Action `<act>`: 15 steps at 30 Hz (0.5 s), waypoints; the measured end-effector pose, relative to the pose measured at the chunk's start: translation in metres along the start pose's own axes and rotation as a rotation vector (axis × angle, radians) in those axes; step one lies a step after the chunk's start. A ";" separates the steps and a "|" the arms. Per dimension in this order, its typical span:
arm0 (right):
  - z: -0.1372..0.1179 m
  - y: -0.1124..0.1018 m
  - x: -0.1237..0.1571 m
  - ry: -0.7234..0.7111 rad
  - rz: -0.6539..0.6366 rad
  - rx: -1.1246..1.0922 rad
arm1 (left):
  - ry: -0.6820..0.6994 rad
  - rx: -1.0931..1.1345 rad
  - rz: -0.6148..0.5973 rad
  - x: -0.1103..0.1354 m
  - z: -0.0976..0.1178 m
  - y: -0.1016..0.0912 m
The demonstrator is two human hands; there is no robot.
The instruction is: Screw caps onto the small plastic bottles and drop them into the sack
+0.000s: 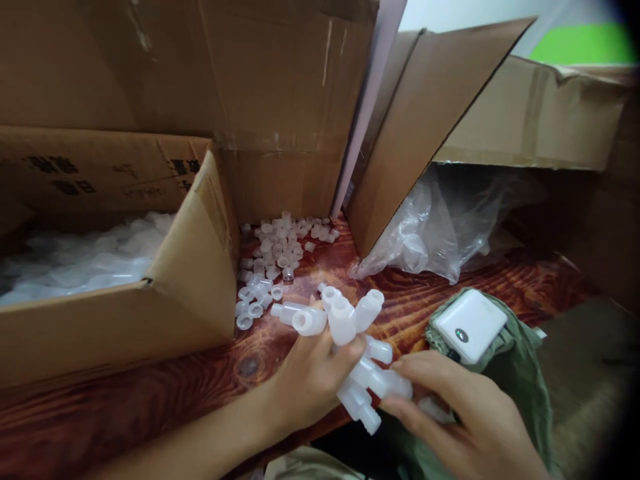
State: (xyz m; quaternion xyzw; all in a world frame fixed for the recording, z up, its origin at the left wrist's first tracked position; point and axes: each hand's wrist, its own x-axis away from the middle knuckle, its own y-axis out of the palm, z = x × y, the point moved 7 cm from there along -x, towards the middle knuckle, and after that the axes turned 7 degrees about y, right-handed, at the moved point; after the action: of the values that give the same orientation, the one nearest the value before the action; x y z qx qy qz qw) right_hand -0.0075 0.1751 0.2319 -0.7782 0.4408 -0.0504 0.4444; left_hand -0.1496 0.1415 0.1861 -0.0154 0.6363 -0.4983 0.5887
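My left hand (310, 377) is closed round a bunch of small translucent white plastic bottles (345, 317), whose necks stick out above and below my fingers. My right hand (460, 413) sits just to the right, its fingers pinched on the lower bottles (373, 387) of the same bunch. Both hands hover over the near edge of a reddish wood-grain table (410, 307). A heap of small white plastic caps (273, 257) lies on the table behind my left hand.
An open cardboard box (190, 287) of white plastic parts stands at the left. Tall cardboard boxes (280, 100) fill the back; one at the right holds a clear plastic bag (440, 227). A white power bank (470, 325) rests on green cloth (520, 373).
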 end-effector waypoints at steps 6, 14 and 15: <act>-0.014 0.009 0.015 -0.158 0.005 0.255 | 0.007 -0.044 0.035 0.001 0.003 -0.001; -0.019 0.010 0.025 -0.200 0.065 0.390 | -0.001 -0.041 -0.003 0.002 0.004 -0.001; -0.019 0.010 0.024 -0.195 0.062 0.402 | 0.012 -0.038 -0.004 0.002 0.005 -0.001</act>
State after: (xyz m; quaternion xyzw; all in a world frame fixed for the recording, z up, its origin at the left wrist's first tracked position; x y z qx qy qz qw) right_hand -0.0082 0.1432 0.2290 -0.6614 0.4006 -0.0483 0.6323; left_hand -0.1474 0.1366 0.1863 -0.0250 0.6494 -0.4874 0.5832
